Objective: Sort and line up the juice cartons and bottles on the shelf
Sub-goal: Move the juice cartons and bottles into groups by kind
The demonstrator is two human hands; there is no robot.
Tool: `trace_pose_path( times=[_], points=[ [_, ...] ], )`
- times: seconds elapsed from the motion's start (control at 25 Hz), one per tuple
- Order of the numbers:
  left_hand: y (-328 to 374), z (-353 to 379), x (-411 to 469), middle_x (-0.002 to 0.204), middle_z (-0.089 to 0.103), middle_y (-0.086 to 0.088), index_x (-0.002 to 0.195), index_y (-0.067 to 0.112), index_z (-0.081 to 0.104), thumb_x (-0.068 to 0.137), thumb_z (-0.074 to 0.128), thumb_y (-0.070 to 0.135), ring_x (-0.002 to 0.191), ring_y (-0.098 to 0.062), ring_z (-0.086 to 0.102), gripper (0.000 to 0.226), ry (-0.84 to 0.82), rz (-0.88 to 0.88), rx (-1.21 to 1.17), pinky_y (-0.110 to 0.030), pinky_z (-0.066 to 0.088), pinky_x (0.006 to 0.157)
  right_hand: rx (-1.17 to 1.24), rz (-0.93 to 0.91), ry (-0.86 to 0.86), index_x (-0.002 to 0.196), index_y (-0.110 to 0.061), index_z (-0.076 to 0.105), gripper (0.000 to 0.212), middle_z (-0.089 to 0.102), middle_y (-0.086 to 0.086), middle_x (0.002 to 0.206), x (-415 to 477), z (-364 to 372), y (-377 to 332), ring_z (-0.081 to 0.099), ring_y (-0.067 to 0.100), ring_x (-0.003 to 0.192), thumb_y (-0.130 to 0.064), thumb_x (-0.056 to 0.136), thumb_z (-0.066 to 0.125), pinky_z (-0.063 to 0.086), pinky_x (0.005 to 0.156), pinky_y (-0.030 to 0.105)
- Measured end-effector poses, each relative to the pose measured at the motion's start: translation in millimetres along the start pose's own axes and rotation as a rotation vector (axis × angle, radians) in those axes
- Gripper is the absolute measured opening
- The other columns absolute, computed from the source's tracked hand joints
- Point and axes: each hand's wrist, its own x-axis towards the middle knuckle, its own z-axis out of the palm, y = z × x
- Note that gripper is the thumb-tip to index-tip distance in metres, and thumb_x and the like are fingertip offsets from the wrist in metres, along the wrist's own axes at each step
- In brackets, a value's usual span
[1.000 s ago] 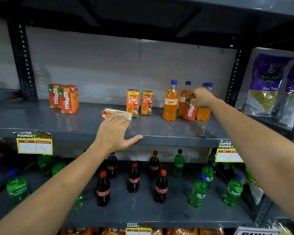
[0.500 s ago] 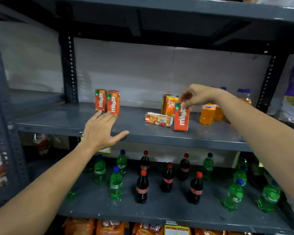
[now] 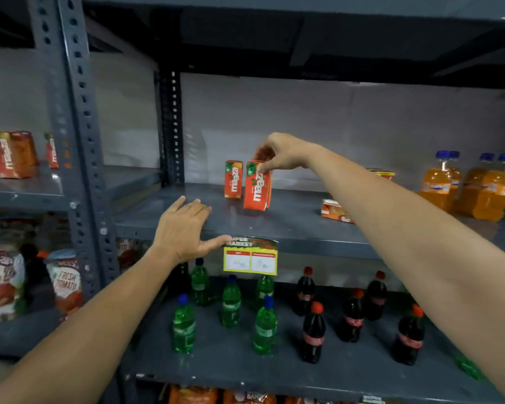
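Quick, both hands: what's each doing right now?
Left hand: open, flat on the shelf edge, holding nothing.
Right hand: closed on top of a Maaza carton.

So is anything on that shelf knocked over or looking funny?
Yes. One small orange-and-white juice carton lies flat on its side on the grey metal shelf, right of the upright red Maaza cartons. The right hand is pinching one red carton by its top.
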Motion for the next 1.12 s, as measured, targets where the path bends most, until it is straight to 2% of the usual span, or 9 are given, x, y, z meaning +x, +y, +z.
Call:
trace_pose_path(
  times=[0.16,0.48,0.68,0.76,0.84,0.92,1.0,1.04,1.12],
  points=[
    [-5,13,-3,0.104,0.072,-0.01,0.106,0.005,0.07,0.077,0.018,0.083,0.105,-0.023,0.065,0.098,0.027,-0.006,-0.026,-0.042,0.035,0.107,-0.051,0.036,0.036,0.114,-0.004,0.064,0.037,0.068,0.013,0.115,44,15,-26,0.063,0.025,0.104,-0.021,0.082,0.069,0.042,0.076,0.025],
    [-5,16,-3,0.097,0.073,-0.007,0.1,0.007,0.072,0.077,0.019,0.084,0.097,-0.02,0.068,0.097,0.091,-0.003,-0.054,-0.041,0.036,0.107,-0.095,0.11,0.032,0.118,-0.006,0.061,0.04,0.064,0.014,0.121,82,54,-21,0.059,0.03,0.112,-0.02,0.082,0.07,0.044,0.087,0.03],
    [-5,12,-3,0.103,0.072,-0.007,0.106,0.006,0.07,0.076,0.014,0.085,0.1,-0.021,0.066,0.101,0.021,0.003,-0.049,-0.04,0.031,0.11,0.036,0.093,0.062,0.135,-0.011,0.046,0.066,0.058,0.012,0.131,55,38,-8,0.056,0.026,0.118,-0.034,0.079,0.073,0.043,0.098,0.033],
    [-4,11,-3,0.108,0.071,-0.006,0.11,0.006,0.068,0.075,0.014,0.085,0.102,-0.021,0.065,0.102,0.026,0.012,-0.075,-0.04,0.028,0.111,0.012,0.066,0.168,0.128,-0.008,0.052,0.054,0.062,0.013,0.125,37,25,2,0.059,0.025,0.113,-0.032,0.083,0.069,0.045,0.095,0.032],
    [-1,9,-1,0.119,0.066,-0.007,0.119,0.007,0.062,0.074,0.018,0.086,0.11,-0.022,0.062,0.102,0.052,0.022,-0.131,-0.041,0.028,0.113,-0.014,0.09,0.271,0.111,-0.005,0.061,0.037,0.067,0.014,0.11,13,17,23,0.063,0.026,0.1,-0.028,0.083,0.069,0.048,0.084,0.031],
    [4,6,0,0.131,0.058,-0.009,0.129,0.006,0.053,0.071,0.023,0.087,0.118,-0.026,0.056,0.104,0.072,0.03,-0.178,-0.044,0.028,0.112,-0.025,0.151,0.295,0.1,-0.005,0.06,0.033,0.067,0.014,0.097,-11,16,47,0.063,0.029,0.09,-0.03,0.081,0.07,0.046,0.073,0.032],
    [21,1,2,0.133,0.055,-0.011,0.131,0.005,0.049,0.071,0.025,0.087,0.123,-0.027,0.052,0.105,0.084,0.073,-0.209,-0.047,0.027,0.112,-0.094,0.244,0.159,0.1,-0.009,0.055,0.038,0.064,0.012,0.099,-35,23,70,0.06,0.029,0.09,-0.037,0.08,0.07,0.042,0.071,0.031],
    [33,-1,4,0.132,0.056,-0.011,0.13,0.004,0.05,0.072,0.026,0.087,0.124,-0.027,0.051,0.104,0.088,0.099,-0.212,-0.048,0.026,0.112,-0.139,0.282,0.054,0.106,-0.01,0.053,0.043,0.063,0.013,0.108,-46,28,80,0.058,0.027,0.095,-0.041,0.08,0.069,0.043,0.075,0.032],
    [66,-6,10,0.129,0.058,-0.011,0.125,0.003,0.054,0.073,0.028,0.085,0.124,-0.027,0.051,0.1,0.1,0.147,-0.211,-0.049,0.025,0.113,-0.197,0.311,-0.145,0.128,-0.014,0.046,0.06,0.055,0.011,0.133,-69,38,93,0.054,0.028,0.114,-0.045,0.081,0.067,0.044,0.094,0.036]
  ],
)
